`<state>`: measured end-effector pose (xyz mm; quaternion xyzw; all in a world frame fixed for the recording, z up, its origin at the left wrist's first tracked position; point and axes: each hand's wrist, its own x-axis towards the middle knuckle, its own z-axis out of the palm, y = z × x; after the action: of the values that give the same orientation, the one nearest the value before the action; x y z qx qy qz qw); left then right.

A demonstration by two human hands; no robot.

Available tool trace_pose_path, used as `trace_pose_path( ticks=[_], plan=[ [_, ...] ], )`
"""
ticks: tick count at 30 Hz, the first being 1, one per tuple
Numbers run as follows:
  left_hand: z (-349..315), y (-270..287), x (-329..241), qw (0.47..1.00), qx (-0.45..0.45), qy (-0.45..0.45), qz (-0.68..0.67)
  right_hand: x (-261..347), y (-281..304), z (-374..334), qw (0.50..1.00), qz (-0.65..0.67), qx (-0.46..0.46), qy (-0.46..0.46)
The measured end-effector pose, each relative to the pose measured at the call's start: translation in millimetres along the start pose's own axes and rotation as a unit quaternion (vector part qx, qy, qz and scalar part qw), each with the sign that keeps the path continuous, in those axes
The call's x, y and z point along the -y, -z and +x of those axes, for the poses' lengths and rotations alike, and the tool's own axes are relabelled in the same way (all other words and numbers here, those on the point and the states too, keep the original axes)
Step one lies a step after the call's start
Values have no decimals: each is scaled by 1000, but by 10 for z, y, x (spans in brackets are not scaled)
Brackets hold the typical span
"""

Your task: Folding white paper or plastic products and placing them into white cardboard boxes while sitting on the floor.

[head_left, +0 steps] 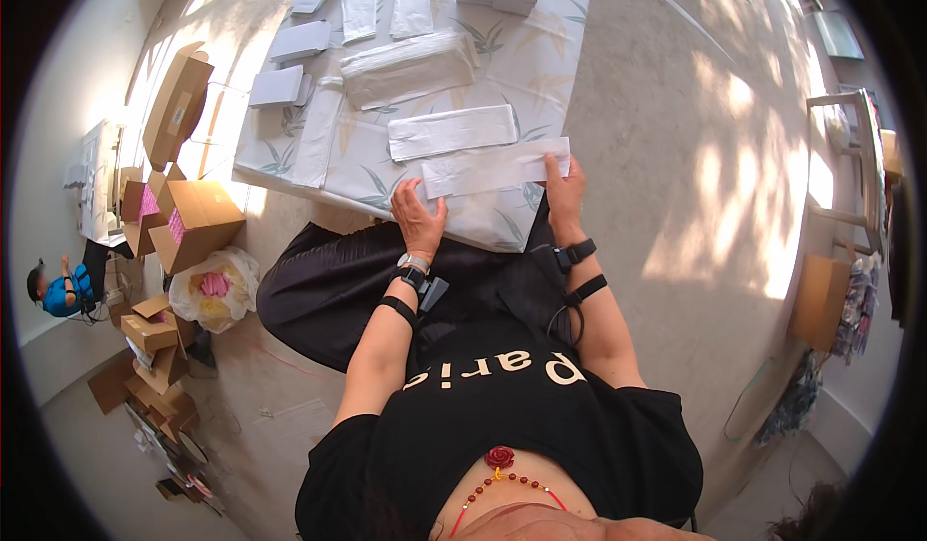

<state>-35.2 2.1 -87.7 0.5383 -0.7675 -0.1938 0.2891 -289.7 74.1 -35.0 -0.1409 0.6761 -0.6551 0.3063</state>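
Black fabric of my shirt (521,415) fills the lower view, with a red bead necklace (499,469) hanging closest of all, and my two forearms reach forward from it over a dark cloth across my lap (328,285). Both wrists carry black straps, the left one a watch as well. My left hand (419,214) lies with fingers spread and loosely curled, pressing the near left end of a long white paper bag (494,167) against the table edge; it is not closed around anything. My right hand (563,188) pinches the right end of that same bag, thumb on top and fingers under it, so the bag stretches flat between my two hands. Just beyond my hands lies a second flat white bag (452,131), apart from the first. Farther past it sits a thicker bundle of white bags (406,68), and to the left of my left hand a long white strip (317,135) runs along the leaf-patterned tablecloth (541,68). Well off to the left of my left hand, open cardboard boxes (188,222) stand on the floor.
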Motion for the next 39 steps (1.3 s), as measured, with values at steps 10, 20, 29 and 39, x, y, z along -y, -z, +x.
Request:
trace_pose_path(
  ticks=[10, 20, 29, 39],
  plan=[
    [30, 30, -42, 999, 26, -5, 19, -171, 185, 117, 999, -22, -21, 9],
    [31, 35, -56, 999, 31, -15, 27, -311, 333, 141, 996, -87, -26, -28],
    [54, 33, -63, 998, 45, -24, 30, -416, 396, 205, 996, -78, -50, -17],
    [58, 41, -60, 997, 52, -37, 34, -548, 465, 261, 994, -87, -61, -3]
  ],
)
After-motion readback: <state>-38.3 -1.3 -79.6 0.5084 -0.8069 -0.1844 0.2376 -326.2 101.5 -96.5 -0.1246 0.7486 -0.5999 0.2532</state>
